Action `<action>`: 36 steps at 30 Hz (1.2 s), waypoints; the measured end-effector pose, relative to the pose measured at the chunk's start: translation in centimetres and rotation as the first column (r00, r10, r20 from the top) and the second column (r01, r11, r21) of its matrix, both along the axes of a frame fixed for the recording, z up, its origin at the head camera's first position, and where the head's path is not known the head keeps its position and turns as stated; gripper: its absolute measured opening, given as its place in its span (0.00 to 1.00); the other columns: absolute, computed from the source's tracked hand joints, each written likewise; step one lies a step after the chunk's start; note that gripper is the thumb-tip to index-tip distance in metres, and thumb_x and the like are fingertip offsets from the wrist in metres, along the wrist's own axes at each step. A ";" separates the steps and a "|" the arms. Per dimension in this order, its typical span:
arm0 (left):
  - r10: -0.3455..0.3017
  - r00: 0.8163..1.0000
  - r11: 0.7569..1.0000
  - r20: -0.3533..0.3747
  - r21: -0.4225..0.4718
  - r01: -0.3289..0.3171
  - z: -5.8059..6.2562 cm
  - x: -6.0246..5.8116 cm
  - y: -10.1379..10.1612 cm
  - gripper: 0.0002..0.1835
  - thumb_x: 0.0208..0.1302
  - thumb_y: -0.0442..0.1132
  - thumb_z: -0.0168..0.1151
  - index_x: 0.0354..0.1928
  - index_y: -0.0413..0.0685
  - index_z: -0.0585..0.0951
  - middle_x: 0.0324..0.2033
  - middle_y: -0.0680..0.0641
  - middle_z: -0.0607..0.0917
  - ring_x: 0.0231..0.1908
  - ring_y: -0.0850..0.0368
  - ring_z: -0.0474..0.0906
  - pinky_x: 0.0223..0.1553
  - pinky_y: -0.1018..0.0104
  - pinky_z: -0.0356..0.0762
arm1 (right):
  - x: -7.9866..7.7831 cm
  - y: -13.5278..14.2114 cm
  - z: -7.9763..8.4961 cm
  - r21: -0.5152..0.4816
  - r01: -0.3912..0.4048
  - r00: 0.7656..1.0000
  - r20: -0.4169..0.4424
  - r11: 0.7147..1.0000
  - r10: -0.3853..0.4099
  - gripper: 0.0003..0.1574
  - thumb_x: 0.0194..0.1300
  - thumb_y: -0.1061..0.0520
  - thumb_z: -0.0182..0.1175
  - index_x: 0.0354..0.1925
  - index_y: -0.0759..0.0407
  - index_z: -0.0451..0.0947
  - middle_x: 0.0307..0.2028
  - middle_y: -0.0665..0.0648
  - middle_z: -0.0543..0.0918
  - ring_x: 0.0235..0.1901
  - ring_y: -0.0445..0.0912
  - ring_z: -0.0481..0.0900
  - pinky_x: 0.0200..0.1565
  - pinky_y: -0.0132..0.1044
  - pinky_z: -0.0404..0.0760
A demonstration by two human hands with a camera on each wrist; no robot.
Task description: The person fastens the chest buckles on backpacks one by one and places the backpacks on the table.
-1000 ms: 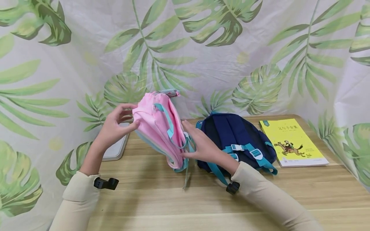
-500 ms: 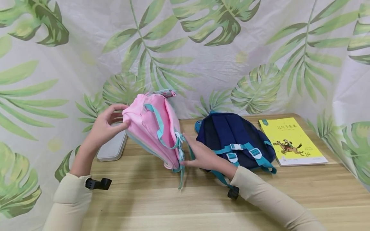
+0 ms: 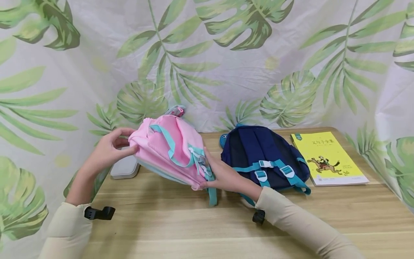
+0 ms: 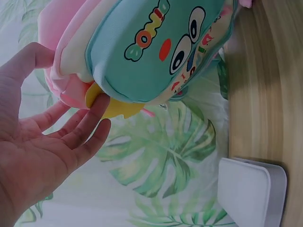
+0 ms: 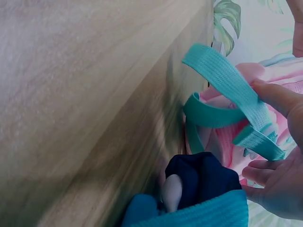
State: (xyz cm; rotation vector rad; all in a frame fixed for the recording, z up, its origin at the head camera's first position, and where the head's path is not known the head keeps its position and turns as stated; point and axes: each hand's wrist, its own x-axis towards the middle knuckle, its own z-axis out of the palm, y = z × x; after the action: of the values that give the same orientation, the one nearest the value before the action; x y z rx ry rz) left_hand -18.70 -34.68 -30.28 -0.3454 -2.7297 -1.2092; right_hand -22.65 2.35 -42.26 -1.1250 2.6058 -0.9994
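A pink child's backpack point(image 3: 181, 144) is held tilted over the table between both hands, its teal handle loop and straps facing the head camera. My left hand point(image 3: 106, 153) grips its left end, thumb on the near side and fingers behind. In the left wrist view, the fingertips touch a yellow piece below the teal front pocket point(image 4: 156, 52), which carries printed eyes. My right hand point(image 3: 223, 174) holds the lower right side, thumb at the bottom edge. Teal straps point(image 5: 232, 90) dangle beside that thumb in the right wrist view. A small zipped pouch point(image 3: 176, 110) shows at the far side.
A navy backpack point(image 3: 253, 151) with teal straps lies right behind my right hand. Further right is a yellow book point(image 3: 326, 158). A white box point(image 3: 124, 168) stands behind my left hand on the wooden table point(image 3: 194, 226). Leaf-patterned cloth hangs behind.
My left hand has moved left and down, tipping the pink backpack flatter toward the left. The right hand stays at its lower side. The zipped pouch has shifted left.
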 end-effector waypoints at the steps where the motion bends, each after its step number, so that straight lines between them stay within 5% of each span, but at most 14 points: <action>1: 0.002 1.000 1.000 -0.002 0.004 -0.002 -0.1 0.1 -0.1 0.27 0.67 0.37 0.69 0.65 0.42 0.73 0.51 0.62 0.78 0.45 0.76 0.79 0.43 0.80 0.79 | 0.0 0.0 0.0 -0.007 -0.002 1.000 0.003 1.000 0.002 0.79 0.60 0.38 0.73 0.81 0.49 0.22 0.82 0.56 0.47 0.78 0.50 0.56 0.73 0.49 0.66; 10: 0.027 0.999 1.000 0.021 0.008 -0.028 -1.2 0.7 -1.1 0.26 0.69 0.37 0.67 0.65 0.40 0.73 0.49 0.62 0.79 0.44 0.76 0.80 0.42 0.80 0.79 | 0.2 0.1 0.0 -0.001 -0.029 1.000 -0.004 1.000 0.029 0.72 0.66 0.39 0.68 0.81 0.44 0.24 0.81 0.56 0.53 0.78 0.49 0.57 0.74 0.49 0.65; 18: -0.034 0.996 0.999 0.077 -0.033 0.036 -2.1 1.0 -1.4 0.29 0.69 0.36 0.66 0.69 0.37 0.69 0.57 0.38 0.78 0.43 0.77 0.80 0.41 0.77 0.81 | 0.4 0.3 0.1 0.038 -0.031 0.999 -0.011 0.999 0.032 0.63 0.68 0.44 0.68 0.83 0.54 0.39 0.77 0.62 0.61 0.75 0.55 0.63 0.70 0.51 0.70; 36: -0.149 0.943 0.986 0.296 -0.027 0.164 -6.8 1.3 -3.0 0.43 0.58 0.36 0.74 0.71 0.33 0.63 0.59 0.34 0.75 0.43 0.57 0.81 0.39 0.68 0.83 | 0.8 0.2 0.2 0.137 -0.052 0.998 -0.032 0.989 0.057 0.53 0.68 0.44 0.67 0.80 0.54 0.53 0.77 0.55 0.64 0.76 0.51 0.61 0.75 0.50 0.62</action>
State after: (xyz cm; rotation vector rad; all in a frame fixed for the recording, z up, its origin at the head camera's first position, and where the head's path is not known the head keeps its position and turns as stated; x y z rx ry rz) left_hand -17.42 -37.63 -37.05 -0.4284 -3.0417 -1.3273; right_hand -21.88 2.57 -42.04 -1.1839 2.6098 -0.7846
